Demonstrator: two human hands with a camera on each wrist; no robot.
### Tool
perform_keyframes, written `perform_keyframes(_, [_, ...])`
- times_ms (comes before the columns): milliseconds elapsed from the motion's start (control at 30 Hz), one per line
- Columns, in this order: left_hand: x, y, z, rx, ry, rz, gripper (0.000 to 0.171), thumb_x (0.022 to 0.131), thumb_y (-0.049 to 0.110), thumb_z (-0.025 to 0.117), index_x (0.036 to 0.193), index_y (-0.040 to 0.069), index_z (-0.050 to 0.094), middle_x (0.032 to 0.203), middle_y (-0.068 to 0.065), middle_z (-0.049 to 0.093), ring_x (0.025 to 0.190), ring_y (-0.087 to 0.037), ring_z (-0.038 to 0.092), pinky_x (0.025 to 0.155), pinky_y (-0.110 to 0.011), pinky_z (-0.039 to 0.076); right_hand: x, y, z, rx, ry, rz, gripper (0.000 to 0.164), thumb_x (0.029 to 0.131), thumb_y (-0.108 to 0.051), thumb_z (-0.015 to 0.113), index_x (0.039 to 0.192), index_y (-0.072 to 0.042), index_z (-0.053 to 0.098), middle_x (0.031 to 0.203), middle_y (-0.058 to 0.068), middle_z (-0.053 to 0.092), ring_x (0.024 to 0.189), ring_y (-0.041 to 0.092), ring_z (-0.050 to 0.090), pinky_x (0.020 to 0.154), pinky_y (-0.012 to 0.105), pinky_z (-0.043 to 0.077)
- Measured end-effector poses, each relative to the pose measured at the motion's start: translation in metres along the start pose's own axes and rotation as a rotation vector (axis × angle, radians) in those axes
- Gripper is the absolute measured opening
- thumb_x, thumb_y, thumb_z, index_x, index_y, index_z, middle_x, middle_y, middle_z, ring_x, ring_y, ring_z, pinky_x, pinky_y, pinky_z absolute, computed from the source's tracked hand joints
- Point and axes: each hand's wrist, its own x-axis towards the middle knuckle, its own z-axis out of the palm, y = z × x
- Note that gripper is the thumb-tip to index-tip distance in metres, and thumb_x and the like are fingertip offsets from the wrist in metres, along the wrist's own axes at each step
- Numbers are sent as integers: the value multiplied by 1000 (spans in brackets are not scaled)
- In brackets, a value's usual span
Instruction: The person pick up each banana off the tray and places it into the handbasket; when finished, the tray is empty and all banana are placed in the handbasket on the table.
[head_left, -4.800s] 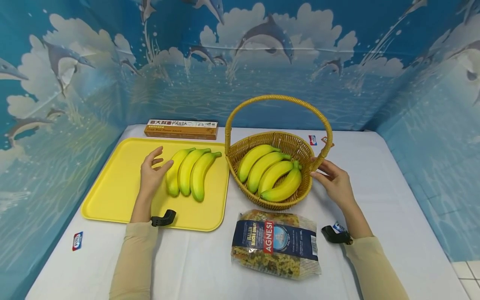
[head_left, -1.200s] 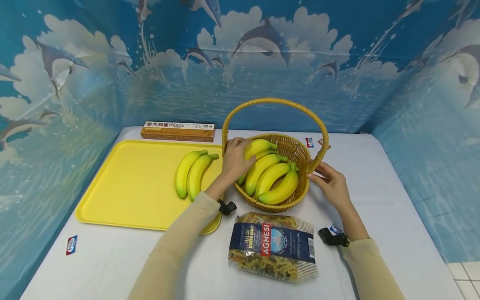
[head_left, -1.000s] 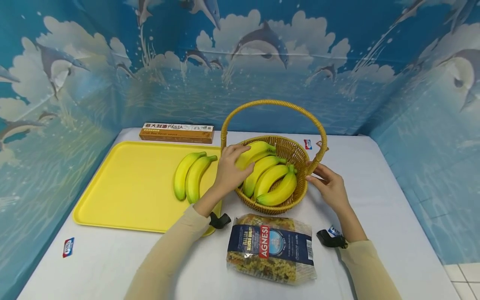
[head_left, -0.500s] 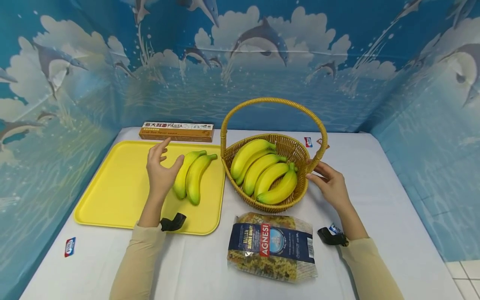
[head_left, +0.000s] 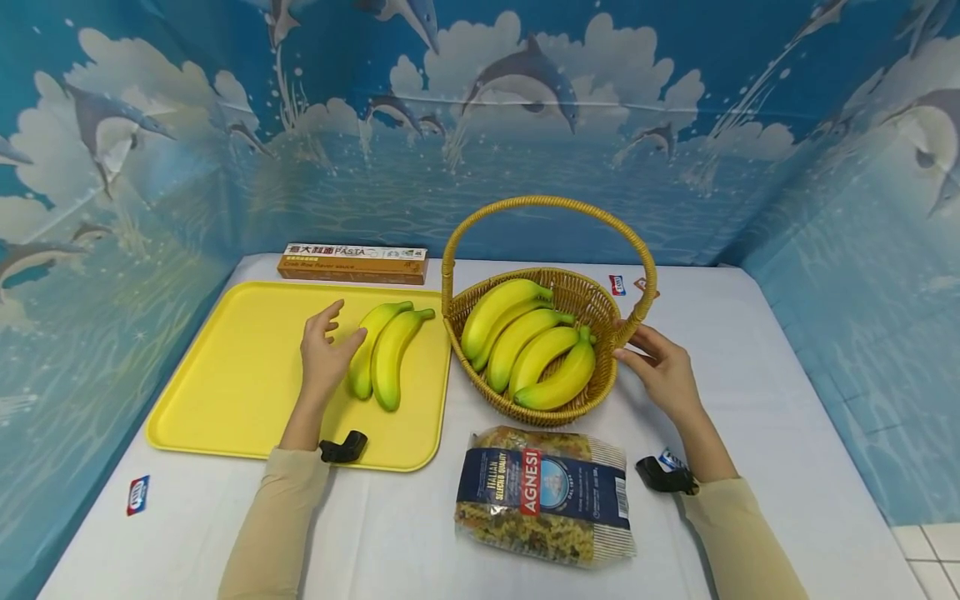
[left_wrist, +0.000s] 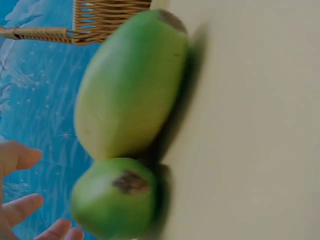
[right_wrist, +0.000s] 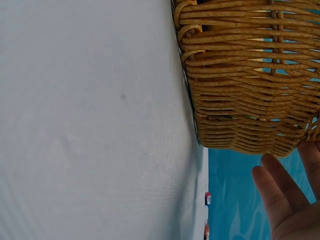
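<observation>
My left hand (head_left: 324,354) hovers over the yellow tray (head_left: 225,367), thumb and fingers spread, just left of two bananas (head_left: 388,358). It holds nothing. In the left wrist view, the green tips of the two bananas (left_wrist: 132,95) lie side by side, apart from the fingertips. My right hand (head_left: 663,375) grips the wicker basket (head_left: 540,417) at its right rim by the handle's foot, thumb in front and fingers behind. The right wrist view shows fingers (right_wrist: 280,187) against the basket's woven side (right_wrist: 240,100). Several bananas (head_left: 525,342) lie inside the basket.
A bag of pasta (head_left: 543,496) lies on the white cloth in front of the basket. Behind the tray is a pasta box (head_left: 352,264). The tall basket handle (head_left: 547,200) arches over the bananas. A dolphin-print curtain (head_left: 480,150) encloses the table's back and sides.
One banana has gone from the tray into the basket, carried by my left hand. That hand has let go and returned to the tray's bananas. My right hand stays at the basket.
</observation>
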Motion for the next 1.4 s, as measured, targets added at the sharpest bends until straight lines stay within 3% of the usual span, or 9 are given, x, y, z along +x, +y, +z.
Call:
perform_keyframes(233, [2, -14, 3, 119, -143, -116, 61, 93, 20, 65, 148, 7, 42, 143, -24, 39, 128, -41, 42, 102, -56, 40, 0, 0, 0, 5, 2, -5, 41, 92, 0, 63, 131, 9, 56, 129, 32, 57, 108, -18, 51, 81, 5, 47])
perform_keyframes(367, [2, -17, 4, 181, -193, -140, 60, 94, 24, 64, 147, 4, 43, 138, -26, 44, 125, -41, 46, 101, -54, 42, 0, 0, -1, -3, 2, -4, 41, 92, -1, 64, 131, 9, 56, 129, 31, 58, 108, -19, 50, 81, 4, 46])
perform_keyframes(567, [3, -19, 7, 185, -139, -161, 56, 92, 23, 67, 142, 3, 51, 123, -24, 58, 111, -36, 57, 92, -47, 50, -1, 0, -2, -11, 3, 2, 41, 92, -1, 63, 132, 8, 56, 130, 31, 58, 108, -20, 49, 82, 4, 46])
perform_keyframes(733, [1, -12, 5, 132, -46, -201, 53, 88, 21, 68, 137, 4, 56, 122, -22, 58, 112, -36, 54, 96, -48, 47, -2, -1, -2, -8, 6, -5, 41, 92, 0, 63, 131, 9, 56, 129, 31, 58, 108, -19, 50, 82, 4, 46])
perform_keyframes(900, [-3, 4, -2, 58, 106, -136, 48, 82, 17, 68, 128, 2, 63, 107, -18, 59, 96, -28, 53, 85, -40, 46, -1, 0, -2, 2, 2, 1, 41, 92, -1, 63, 131, 9, 56, 130, 30, 58, 108, -18, 51, 82, 5, 47])
perform_keyframes(1000, [-6, 16, -9, 34, 153, -81, 46, 80, 15, 70, 124, 3, 66, 102, -16, 59, 89, -23, 52, 81, -35, 44, -1, 0, 0, -4, -5, 8, 42, 92, -2, 63, 132, 8, 55, 130, 28, 58, 109, -19, 50, 83, 5, 46])
perform_keyframes(1267, [-23, 52, -15, 13, 113, 105, 44, 80, 13, 73, 122, 2, 68, 102, -17, 63, 85, -10, 53, 80, -23, 46, -2, -1, -1, -21, -10, 2, 41, 93, -2, 63, 132, 8, 56, 129, 29, 59, 109, -19, 49, 82, 4, 46])
perform_keyframes(1400, [-35, 71, -14, -6, 65, 187, 44, 77, 10, 75, 120, 3, 69, 100, -15, 64, 85, -9, 55, 76, -16, 46, 0, -2, -3, -37, -21, -8, 40, 93, -3, 63, 131, 8, 56, 129, 29, 59, 109, -21, 48, 82, 3, 45])
